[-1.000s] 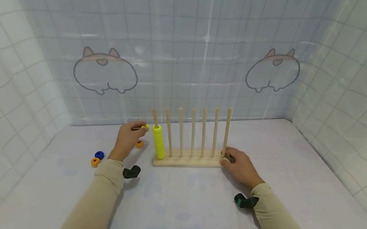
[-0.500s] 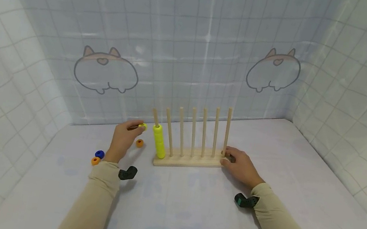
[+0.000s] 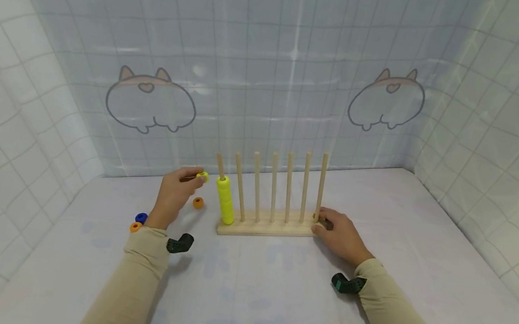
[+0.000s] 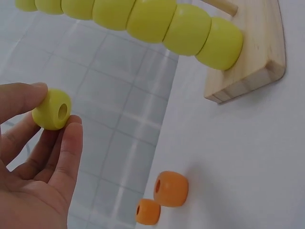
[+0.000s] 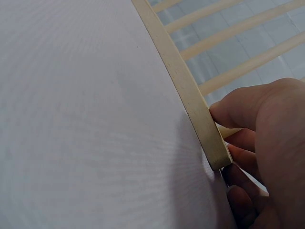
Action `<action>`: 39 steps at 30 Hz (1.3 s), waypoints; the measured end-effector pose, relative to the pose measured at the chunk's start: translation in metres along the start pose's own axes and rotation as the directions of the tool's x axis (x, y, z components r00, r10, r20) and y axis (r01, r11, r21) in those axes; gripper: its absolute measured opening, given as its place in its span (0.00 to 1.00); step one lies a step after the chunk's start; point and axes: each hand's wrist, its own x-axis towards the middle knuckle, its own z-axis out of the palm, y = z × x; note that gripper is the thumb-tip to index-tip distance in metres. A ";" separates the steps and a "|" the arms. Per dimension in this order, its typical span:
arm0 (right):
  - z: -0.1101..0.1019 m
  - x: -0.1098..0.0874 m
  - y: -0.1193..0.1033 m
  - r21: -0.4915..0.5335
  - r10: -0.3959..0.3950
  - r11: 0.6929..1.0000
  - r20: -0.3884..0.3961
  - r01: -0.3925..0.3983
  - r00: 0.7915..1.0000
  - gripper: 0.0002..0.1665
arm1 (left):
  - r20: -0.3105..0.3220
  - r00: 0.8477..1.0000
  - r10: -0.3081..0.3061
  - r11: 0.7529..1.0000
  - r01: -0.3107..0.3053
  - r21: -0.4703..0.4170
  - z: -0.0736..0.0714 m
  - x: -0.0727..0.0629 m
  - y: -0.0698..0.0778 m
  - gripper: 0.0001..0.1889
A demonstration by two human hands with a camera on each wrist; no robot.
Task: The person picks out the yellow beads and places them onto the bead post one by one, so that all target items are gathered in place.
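My left hand [image 3: 174,193] pinches a yellow bead [image 4: 52,109] between thumb and fingertips, its hole showing in the left wrist view. That bead is just left of the leftmost peg, level with the top of a column of yellow beads [image 3: 225,200] threaded on it. The wooden peg stand [image 3: 274,229] has a flat base with a row of upright pegs; the other pegs are bare. At the base's right end my right hand [image 3: 341,236] grips it, thumb on the near side and fingers around the end peg, partly hidden in the head view.
An orange bead [image 3: 198,203] lies left of the stand, and the left wrist view shows another small orange bead [image 4: 147,212] behind it. A blue bead [image 3: 141,217] and an orange bead [image 3: 135,227] lie by my left wrist. Tile-patterned sheeting [image 3: 265,70] rises behind the table.
My left hand has drawn slightly left, away from the leftmost peg, then up a little, with the yellow bead still pinched. The right hand and the stand stay put.
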 end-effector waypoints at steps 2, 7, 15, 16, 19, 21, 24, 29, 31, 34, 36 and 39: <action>0.000 0.001 -0.001 0.003 0.004 1.000 0.001 -0.004 1.000 0.24 | 0.001 1.000 -0.004 1.000 0.003 0.006 0.000 -0.001 0.003 0.23; 0.000 0.001 -0.002 -0.008 0.008 1.000 -0.001 -0.008 1.000 0.25 | 0.016 1.000 -0.017 1.000 0.017 0.023 0.000 -0.001 0.008 0.22; -0.001 0.001 -0.003 -0.002 0.001 1.000 0.000 -0.001 1.000 0.24 | 0.047 0.998 -0.029 1.000 0.029 -0.009 -0.002 0.001 0.013 0.25; -0.001 0.001 -0.003 0.000 0.001 1.000 0.000 -0.001 1.000 0.24 | 0.051 0.998 -0.023 1.000 0.023 -0.017 -0.002 0.000 0.013 0.25; 0.000 0.001 -0.002 -0.003 0.003 1.000 0.000 -0.003 1.000 0.25 | 0.056 0.998 -0.001 1.000 0.002 -0.031 -0.004 -0.001 0.015 0.26; 0.000 0.001 -0.002 -0.006 0.005 1.000 0.000 -0.005 1.000 0.25 | 0.056 0.998 0.012 1.000 -0.011 -0.029 -0.005 -0.001 0.016 0.26; 0.001 0.001 -0.001 -0.012 0.005 1.000 0.000 -0.005 1.000 0.25 | 0.045 0.999 0.016 1.000 -0.015 -0.017 -0.005 -0.002 0.020 0.26; 0.001 0.001 0.000 -0.015 0.014 1.000 -0.004 -0.014 1.000 0.25 | 0.032 0.999 0.032 1.000 -0.032 0.001 -0.005 -0.005 0.029 0.25; 0.001 0.001 0.000 -0.010 0.019 1.000 -0.007 -0.019 1.000 0.25 | 0.031 0.999 0.040 0.999 -0.040 0.008 -0.004 -0.006 0.033 0.25; 0.001 0.002 0.002 -0.006 0.007 1.000 -0.010 -0.007 1.000 0.25 | 0.032 0.998 0.050 0.999 -0.051 0.014 -0.005 -0.008 0.037 0.25; 0.001 0.002 0.002 -0.005 0.004 1.000 -0.011 -0.004 1.000 0.25 | 0.032 0.998 0.054 0.998 -0.055 0.016 -0.005 -0.010 0.039 0.25; 0.001 0.002 0.003 -0.002 -0.001 1.000 -0.009 0.001 1.000 0.24 | 0.033 0.998 0.056 0.998 -0.056 0.015 -0.007 -0.013 0.041 0.25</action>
